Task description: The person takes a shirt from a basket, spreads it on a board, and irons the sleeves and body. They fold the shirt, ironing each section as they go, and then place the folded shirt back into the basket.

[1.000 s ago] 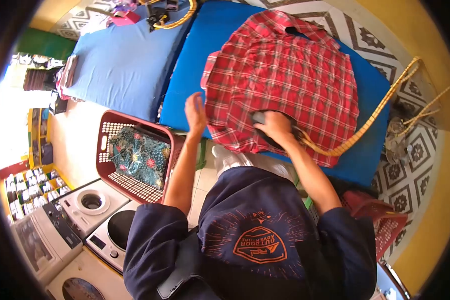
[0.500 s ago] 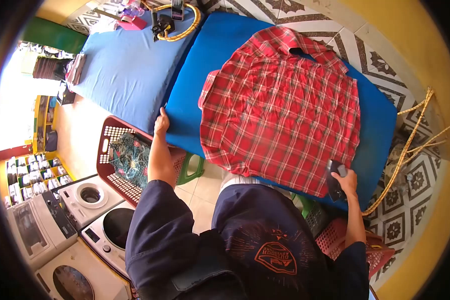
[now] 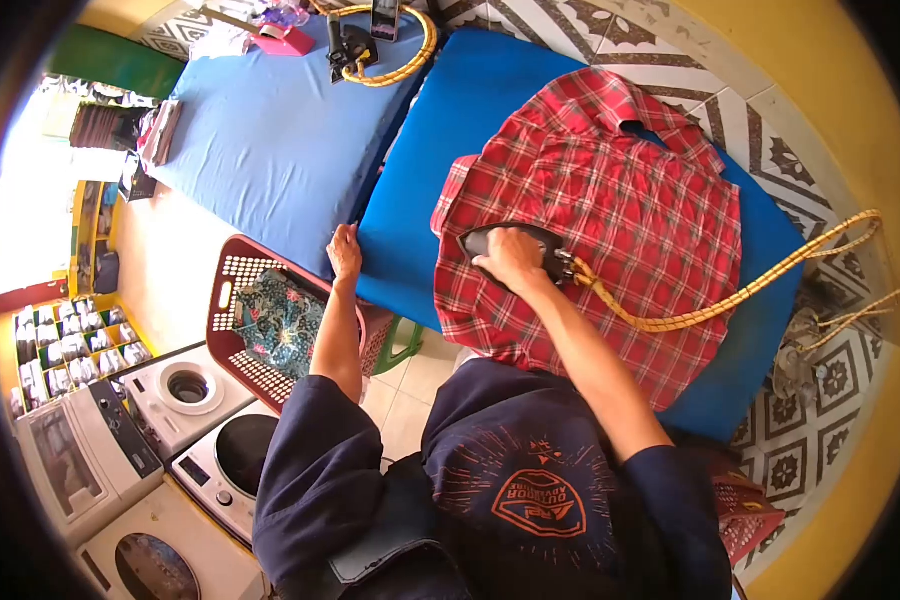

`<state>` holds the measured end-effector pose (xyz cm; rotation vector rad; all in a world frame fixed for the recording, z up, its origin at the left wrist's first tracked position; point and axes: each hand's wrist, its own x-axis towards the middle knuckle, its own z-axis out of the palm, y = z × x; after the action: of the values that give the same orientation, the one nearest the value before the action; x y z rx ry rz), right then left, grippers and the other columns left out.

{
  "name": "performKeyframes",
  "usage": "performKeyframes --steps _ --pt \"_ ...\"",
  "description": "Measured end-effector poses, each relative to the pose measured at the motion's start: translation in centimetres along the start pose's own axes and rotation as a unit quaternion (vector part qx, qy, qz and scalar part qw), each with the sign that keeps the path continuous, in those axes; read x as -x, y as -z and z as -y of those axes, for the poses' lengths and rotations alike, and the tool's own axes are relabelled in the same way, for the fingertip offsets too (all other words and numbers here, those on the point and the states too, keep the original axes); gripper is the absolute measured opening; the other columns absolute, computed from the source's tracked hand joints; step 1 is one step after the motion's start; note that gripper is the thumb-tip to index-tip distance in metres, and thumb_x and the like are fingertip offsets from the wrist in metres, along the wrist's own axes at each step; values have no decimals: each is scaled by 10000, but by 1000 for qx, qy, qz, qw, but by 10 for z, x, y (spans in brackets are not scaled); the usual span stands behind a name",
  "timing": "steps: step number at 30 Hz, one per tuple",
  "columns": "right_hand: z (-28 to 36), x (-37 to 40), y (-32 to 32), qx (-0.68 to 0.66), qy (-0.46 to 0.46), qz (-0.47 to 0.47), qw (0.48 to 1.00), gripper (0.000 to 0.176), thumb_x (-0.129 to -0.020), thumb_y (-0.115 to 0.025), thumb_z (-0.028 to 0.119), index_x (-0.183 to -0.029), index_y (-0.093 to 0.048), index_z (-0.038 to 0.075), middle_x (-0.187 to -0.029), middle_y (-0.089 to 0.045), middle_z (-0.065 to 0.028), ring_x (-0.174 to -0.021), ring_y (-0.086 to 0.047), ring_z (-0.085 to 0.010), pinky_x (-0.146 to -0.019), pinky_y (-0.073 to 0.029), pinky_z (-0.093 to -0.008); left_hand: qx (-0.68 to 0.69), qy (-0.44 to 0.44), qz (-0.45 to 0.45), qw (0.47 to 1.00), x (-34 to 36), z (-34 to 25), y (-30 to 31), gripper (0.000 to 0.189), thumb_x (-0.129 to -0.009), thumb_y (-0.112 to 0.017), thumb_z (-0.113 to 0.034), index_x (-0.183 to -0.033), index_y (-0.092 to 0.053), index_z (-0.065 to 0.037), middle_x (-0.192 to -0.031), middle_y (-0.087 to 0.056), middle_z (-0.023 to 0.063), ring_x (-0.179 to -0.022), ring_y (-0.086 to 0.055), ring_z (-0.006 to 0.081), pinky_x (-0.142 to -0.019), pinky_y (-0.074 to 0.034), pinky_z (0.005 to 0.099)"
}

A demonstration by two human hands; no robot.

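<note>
A red plaid shirt (image 3: 630, 200) lies spread on the blue padded ironing table (image 3: 402, 235), its collar at the far right. My right hand (image 3: 515, 258) is closed around the handle of a dark iron (image 3: 480, 243), which rests on the left part of the shirt. A yellow braided cord (image 3: 695, 318) runs from the iron's back end off to the right. My left hand (image 3: 346, 252) grips the near edge of the table, where the dark blue pad meets a lighter blue one (image 3: 260, 140).
A maroon laundry basket (image 3: 228, 338) with patterned cloth (image 3: 278, 318) stands below my left hand. Washing machines (image 3: 186, 388) line the lower left. Another iron (image 3: 350, 52) with a coiled cord and a phone (image 3: 385, 18) lie at the back. A reddish basket (image 3: 745, 520) sits lower right.
My right hand has carried the iron from the shirt's lower right corner across to its left part. My left hand stays at the table edge. The whole view has shifted slightly.
</note>
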<state>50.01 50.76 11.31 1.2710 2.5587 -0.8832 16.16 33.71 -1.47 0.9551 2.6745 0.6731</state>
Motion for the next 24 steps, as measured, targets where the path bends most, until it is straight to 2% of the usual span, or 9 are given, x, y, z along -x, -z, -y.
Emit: performKeyframes --steps 4,6,10,12,15,16,19,22,24 --pt "-93 54 29 -29 -95 -39 994 515 -738 -816 497 -899 -726 17 -873 -724 -214 -838 -707 -401 -726 -555 -487 -33 4 -12 999 -8 20 -14 409 -1052 -414 -395 -1063 -647 -59 -1047 -680 247 -977 -636 480 -825 -502 552" --pt "-154 107 56 -80 -216 -67 971 544 -718 -814 535 -911 -734 32 -863 -726 -210 -832 -707 -404 -725 -548 -487 40 33 97 994 -30 24 -26 755 -1014 -274 -643 -1312 -616 -39 -1351 -563 284 -1257 -519 474 -1072 -397 512" --pt "-320 220 54 -98 -386 -167 902 612 -672 -839 565 -963 -749 34 -886 -730 -223 -861 -702 -418 -766 -535 -506 -14 214 188 958 -31 -65 -6 937 -924 -256 -803 -1386 -579 -54 -1368 -563 281 -1347 -465 435 -1115 -363 475" --pt "-370 267 66 -90 -438 -199 872 639 -657 -847 587 -978 -753 44 -921 -735 -218 -901 -702 -412 -790 -531 -509 -11 224 186 957 -32 -59 -15 913 -950 -223 -771 -1354 -608 -49 -1334 -592 275 -1295 -514 444 -1103 -372 489" --pt "-429 303 66 -24 -464 -220 858 685 -667 -864 559 -949 -710 -45 -930 -718 -252 -876 -701 -408 -779 -536 -488 -147 58 205 966 -30 -43 -23 556 -1075 -314 -400 -1573 -258 -157 -1207 -666 247 -1073 -657 446 -950 -507 531" --pt "-437 303 66 -23 -450 -221 865 683 -674 -861 558 -946 -706 -49 -936 -717 -249 -863 -703 -395 -768 -540 -482 -248 22 218 944 -41 -9 -38 582 -1077 -331 -278 -1598 -75 -241 -1195 -670 243 -1057 -669 436 -880 -550 522" --pt "-401 272 92 -72 -409 -137 899 609 -700 -858 517 -972 -725 -12 -883 -729 -205 -829 -710 -362 -740 -540 -467 -161 51 205 964 -45 -8 -38 562 -1077 -316 -247 -1591 -92 -261 -1279 -606 296 -1084 -639 479 -861 -550 534" --pt "-276 216 131 -104 -275 -84 952 529 -712 -849 494 -1006 -753 65 -861 -730 -194 -811 -714 -354 -734 -537 -467 -148 60 244 957 -38 -46 -22 538 -1080 -288 -416 -1564 -268 -182 -1418 -532 244 -1194 -574 481 -1035 -432 558" --pt "-225 161 111 -76 -182 -78 977 557 -726 -800 570 -952 -744 64 -855 -719 -183 -811 -699 -382 -736 -540 -475 -29 -40 83 995 -46 -26 -52 550 -1075 -301 -440 -1528 -361 -134 -1428 -531 224 -1264 -531 455 -1071 -405 531"
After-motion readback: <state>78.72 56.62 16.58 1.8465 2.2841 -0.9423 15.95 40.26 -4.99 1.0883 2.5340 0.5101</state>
